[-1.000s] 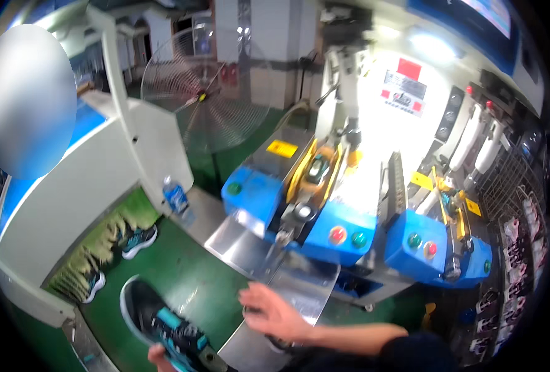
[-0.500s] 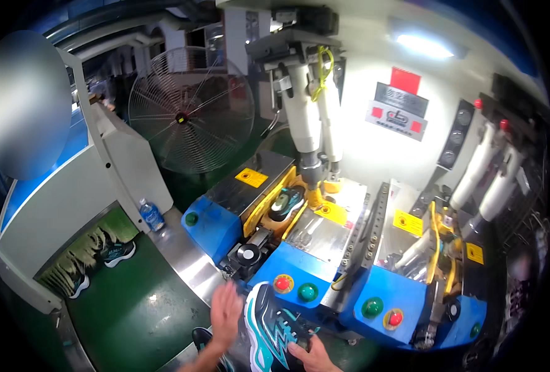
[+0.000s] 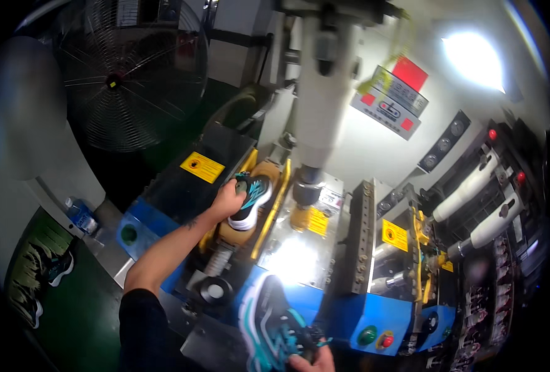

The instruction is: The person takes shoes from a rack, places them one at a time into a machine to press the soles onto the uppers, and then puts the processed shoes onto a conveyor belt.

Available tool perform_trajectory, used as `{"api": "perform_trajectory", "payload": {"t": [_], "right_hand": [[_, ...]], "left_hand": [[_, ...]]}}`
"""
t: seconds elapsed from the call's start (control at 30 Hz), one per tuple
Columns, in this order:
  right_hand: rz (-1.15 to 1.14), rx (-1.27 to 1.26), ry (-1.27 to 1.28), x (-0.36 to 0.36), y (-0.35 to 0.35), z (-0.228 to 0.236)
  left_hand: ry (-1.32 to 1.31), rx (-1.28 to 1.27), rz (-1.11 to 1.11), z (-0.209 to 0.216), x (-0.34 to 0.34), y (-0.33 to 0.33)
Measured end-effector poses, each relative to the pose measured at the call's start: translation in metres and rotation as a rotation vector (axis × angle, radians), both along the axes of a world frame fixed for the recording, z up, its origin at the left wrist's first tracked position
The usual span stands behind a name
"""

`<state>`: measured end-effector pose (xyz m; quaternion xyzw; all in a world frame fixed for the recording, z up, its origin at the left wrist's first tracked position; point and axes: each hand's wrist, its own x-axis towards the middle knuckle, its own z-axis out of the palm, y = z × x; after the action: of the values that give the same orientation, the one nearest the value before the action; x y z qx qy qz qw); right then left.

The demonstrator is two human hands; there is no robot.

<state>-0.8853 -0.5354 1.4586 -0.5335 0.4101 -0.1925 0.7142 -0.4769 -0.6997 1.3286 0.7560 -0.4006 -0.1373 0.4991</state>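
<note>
My left hand (image 3: 226,201) reaches forward into the left station of the pressing machine. Its fingers are wrapped round a black and teal sneaker (image 3: 259,192) that lies between yellow side plates (image 3: 274,208). Down at the lower edge, my right hand (image 3: 316,361) grips another sneaker (image 3: 264,322), dark with teal laces and a white and teal sole, its toe pointing up. Part of that hand is cut off by the picture's edge. A white press cylinder (image 3: 322,105) with a yellow-tipped foot hangs just right of the gripped sneaker in the station.
More sneakers (image 3: 61,268) rest on a green conveyor (image 3: 79,304) at the left, by a bristle curtain. A water bottle (image 3: 81,215) stands near it. A large fan (image 3: 117,87) is behind. A second blue press station (image 3: 374,310) with green and red buttons stands right.
My left hand, open beside the held sneaker before, has moved forward and closed on the sneaker in the machine. My right hand keeps its sneaker. The view has shifted closer to the machine.
</note>
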Motion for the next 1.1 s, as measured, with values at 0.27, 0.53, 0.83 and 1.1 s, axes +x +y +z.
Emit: {"api": "perform_trajectory", "payload": {"t": [0.27, 0.53, 0.83, 1.1], "right_hand": [[0.054, 0.326, -0.061, 0.162, -0.095, 0.002], [-0.225, -0.85, 0.478, 0.318, -0.238, -0.14], [-0.172, -0.861, 0.613, 0.344, -0.2, -0.12], [0.418, -1.156, 0.315, 0.258, -0.15, -0.056]], "left_hand": [[1.109, -0.77, 0.048, 0.037, -0.012, 0.247], [0.983, -0.629, 0.836, -0.049, -0.105, 0.48], [0.679, -0.372, 1.011, -0.069, -0.2, 0.481], [0.801, -0.873, 0.639, 0.021, -0.187, 0.424]]}}
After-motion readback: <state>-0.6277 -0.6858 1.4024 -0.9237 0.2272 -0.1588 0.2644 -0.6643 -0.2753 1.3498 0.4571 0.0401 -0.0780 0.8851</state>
